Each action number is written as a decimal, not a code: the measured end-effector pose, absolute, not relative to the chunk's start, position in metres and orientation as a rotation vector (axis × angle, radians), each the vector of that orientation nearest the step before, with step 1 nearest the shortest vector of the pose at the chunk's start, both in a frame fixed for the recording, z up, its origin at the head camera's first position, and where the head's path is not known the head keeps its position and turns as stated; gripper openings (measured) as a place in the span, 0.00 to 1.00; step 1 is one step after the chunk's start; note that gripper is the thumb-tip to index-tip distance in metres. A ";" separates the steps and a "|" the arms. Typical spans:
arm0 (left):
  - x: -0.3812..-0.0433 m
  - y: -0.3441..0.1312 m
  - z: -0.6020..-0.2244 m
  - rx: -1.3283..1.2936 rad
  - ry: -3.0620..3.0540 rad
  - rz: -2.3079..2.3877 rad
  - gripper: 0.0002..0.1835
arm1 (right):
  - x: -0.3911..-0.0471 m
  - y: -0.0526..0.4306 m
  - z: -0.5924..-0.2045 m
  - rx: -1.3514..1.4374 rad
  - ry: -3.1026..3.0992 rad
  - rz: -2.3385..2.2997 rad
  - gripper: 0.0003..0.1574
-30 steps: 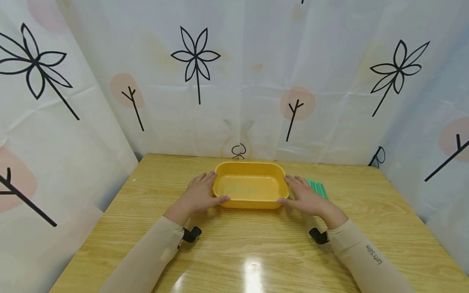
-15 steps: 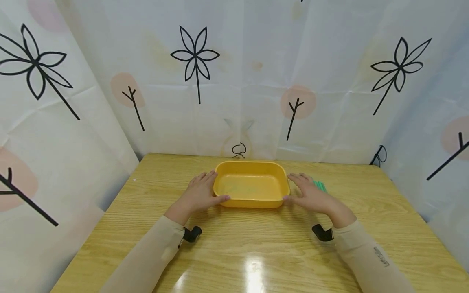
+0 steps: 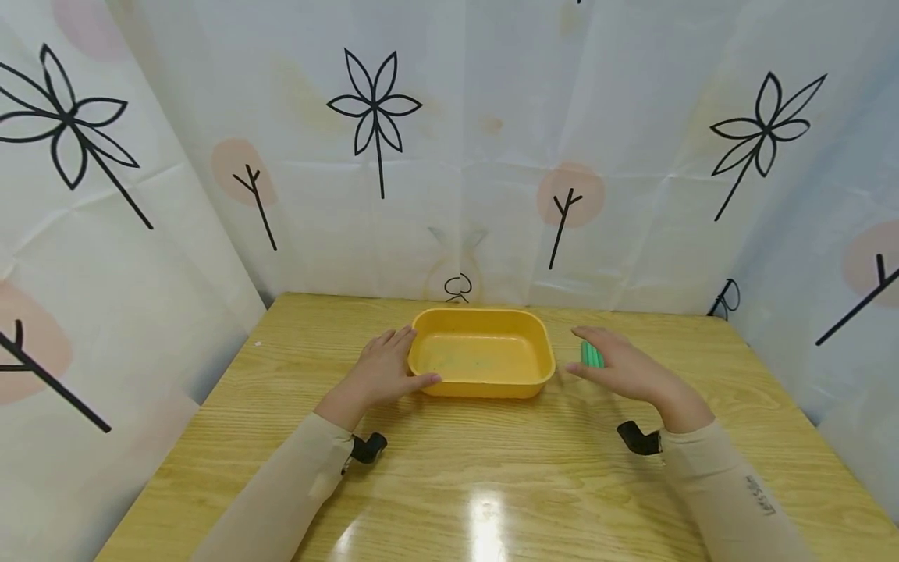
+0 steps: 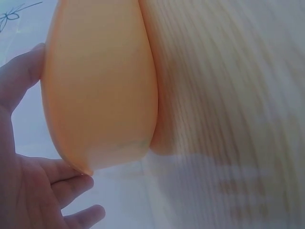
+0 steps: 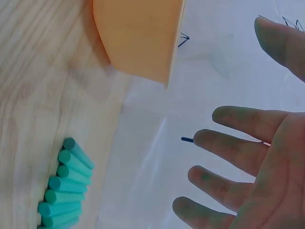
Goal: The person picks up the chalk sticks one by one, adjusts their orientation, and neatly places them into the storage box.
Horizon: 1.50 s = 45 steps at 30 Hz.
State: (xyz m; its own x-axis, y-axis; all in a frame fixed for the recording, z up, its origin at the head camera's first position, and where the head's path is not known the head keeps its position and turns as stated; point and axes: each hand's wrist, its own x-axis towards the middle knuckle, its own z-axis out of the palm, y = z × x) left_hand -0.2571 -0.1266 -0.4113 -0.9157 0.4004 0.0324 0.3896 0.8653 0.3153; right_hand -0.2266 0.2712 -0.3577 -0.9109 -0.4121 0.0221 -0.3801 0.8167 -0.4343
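A yellow rectangular plastic basin [image 3: 485,390] with rounded corners stands on the wooden table. My left hand [image 3: 382,371] holds its left end, thumb over the near rim and fingertips at the far left corner. In the left wrist view, the thumb and fingers of the left hand [image 4: 33,186] meet the rim of the basin [image 4: 100,86]. Off the basin's right side, my right hand [image 3: 628,371] hovers with spread fingers, nothing in them. Several round green sticks [image 3: 591,355] show between its thumb and fingers; in the right wrist view these green sticks [image 5: 66,186] lie side by side in a row.
The wooden table [image 3: 477,468] ends at a white curtain [image 3: 456,195] with printed flowers and trees, which closes off the back and sides. A black looped cord [image 3: 723,300] lies at the table's back right corner.
My right hand has let go of the basin's right end and moved right, over the green sticks, thumb and fingers apart. The left hand and the basin have stayed in place.
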 end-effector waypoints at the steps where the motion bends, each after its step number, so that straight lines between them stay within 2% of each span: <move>1: -0.257 -0.127 -0.411 0.641 3.002 0.500 0.57 | -0.227 0.273 -0.357 -0.631 2.926 -0.680 0.47; 12: -0.256 -0.126 -0.411 0.654 3.012 0.500 0.56 | -0.236 0.290 -0.361 -0.512 2.941 -0.751 0.42; 36: -0.256 -0.126 -0.410 0.634 2.998 0.502 0.56 | -0.261 0.338 -0.388 -0.273 2.976 -0.801 0.45; 45: -0.257 -0.126 -0.411 0.636 2.997 0.500 0.57 | -0.267 0.351 -0.395 -0.221 2.852 -0.907 0.40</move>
State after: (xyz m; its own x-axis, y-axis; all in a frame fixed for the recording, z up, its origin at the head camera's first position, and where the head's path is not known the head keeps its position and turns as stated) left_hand -0.2570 -0.1261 -0.4114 -0.9154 0.4014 0.0300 0.3894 0.8642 0.3185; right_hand -0.2675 0.3511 -0.3946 -0.9793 -0.1818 -0.0889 -0.0971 0.8073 -0.5821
